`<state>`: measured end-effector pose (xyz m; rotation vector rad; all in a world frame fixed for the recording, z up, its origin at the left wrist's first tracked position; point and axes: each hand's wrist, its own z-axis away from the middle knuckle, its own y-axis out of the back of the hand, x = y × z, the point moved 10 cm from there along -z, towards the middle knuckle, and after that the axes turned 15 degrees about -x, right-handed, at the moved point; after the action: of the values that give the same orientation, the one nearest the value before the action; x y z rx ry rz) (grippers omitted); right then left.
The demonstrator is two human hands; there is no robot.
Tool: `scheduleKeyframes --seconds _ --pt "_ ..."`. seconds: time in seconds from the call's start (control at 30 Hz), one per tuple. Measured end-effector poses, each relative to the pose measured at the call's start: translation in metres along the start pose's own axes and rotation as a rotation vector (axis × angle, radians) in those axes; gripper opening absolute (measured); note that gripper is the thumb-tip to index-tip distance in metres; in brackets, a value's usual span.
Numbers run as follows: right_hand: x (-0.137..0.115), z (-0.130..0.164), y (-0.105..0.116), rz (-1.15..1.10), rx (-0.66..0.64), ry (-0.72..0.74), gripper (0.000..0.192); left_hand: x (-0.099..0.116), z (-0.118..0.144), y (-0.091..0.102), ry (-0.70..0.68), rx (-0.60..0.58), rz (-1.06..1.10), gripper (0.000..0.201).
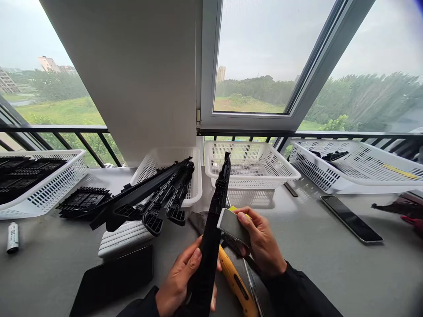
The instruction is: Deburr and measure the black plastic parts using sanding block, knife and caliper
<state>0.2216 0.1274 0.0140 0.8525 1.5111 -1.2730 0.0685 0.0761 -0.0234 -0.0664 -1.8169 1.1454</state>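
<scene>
Left hand wrapped around the lower end of a long black plastic strip, thumb laid along its edge; the strip's bottom cut off by the frame edge, its top rising up and away from the hand toward the white baskets. Right hand just beside the strip, pinching a small grey pad between thumb and fingertips, pad pressed flat against the strip's side. A sliver of something yellow behind the pad, too little showing to name. Under both hands, on the tabletop, a yellow-handled tool, its head hidden by the strip and the right hand, its near end out of frame. Left of the left hand, a dark flat slab, partly cut off below. Farther up and left, a bundle of similar black strips leaning over the rim of a white basket. Right of the right hand, well apart, a dark phone-like slab lying flat. Beyond the strip's tip, another white basket, its contents hard to make out. Both sleeves dark, forearms cut off at the bottom.
</scene>
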Motion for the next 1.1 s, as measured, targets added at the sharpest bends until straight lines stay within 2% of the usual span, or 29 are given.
scheduleKeyframes --seconds 0.2,0.33,0.4,0.57,0.67,0.77,0.9,1.03,1.1 --pt "0.003 0.001 -0.019 0.031 -0.108 -0.039 0.050 -0.004 0.004 0.013 0.010 0.078 -0.013 0.045" --pt "-0.004 0.004 -0.014 0.044 -0.028 0.015 0.049 -0.013 0.001 0.008 0.072 0.052 -0.059 0.050" --pt "-0.005 0.004 -0.007 0.058 0.020 0.011 0.049 -0.011 0.000 0.004 0.072 0.043 -0.082 0.052" --pt "-0.004 0.004 0.001 0.054 0.045 -0.032 0.047 0.008 0.004 0.013 0.015 0.159 -0.105 0.056" --pt "-0.004 0.006 -0.016 0.084 -0.065 -0.023 0.045 0.011 0.009 0.019 0.044 0.233 -0.136 0.074" --pt "-0.006 0.008 -0.039 0.224 -0.167 0.024 0.046 0.008 0.013 0.023 0.107 0.271 -0.199 0.091" --pt "-0.004 0.009 -0.042 0.284 -0.110 0.031 0.050 0.006 0.012 0.024 0.108 0.268 -0.204 0.102" --pt "0.000 0.010 -0.048 0.292 -0.170 0.014 0.051 0.005 0.012 0.026 0.126 0.267 -0.177 0.108" --pt "-0.003 0.012 -0.045 0.313 -0.138 0.029 0.050 0.003 0.011 0.026 0.134 0.259 -0.164 0.110"
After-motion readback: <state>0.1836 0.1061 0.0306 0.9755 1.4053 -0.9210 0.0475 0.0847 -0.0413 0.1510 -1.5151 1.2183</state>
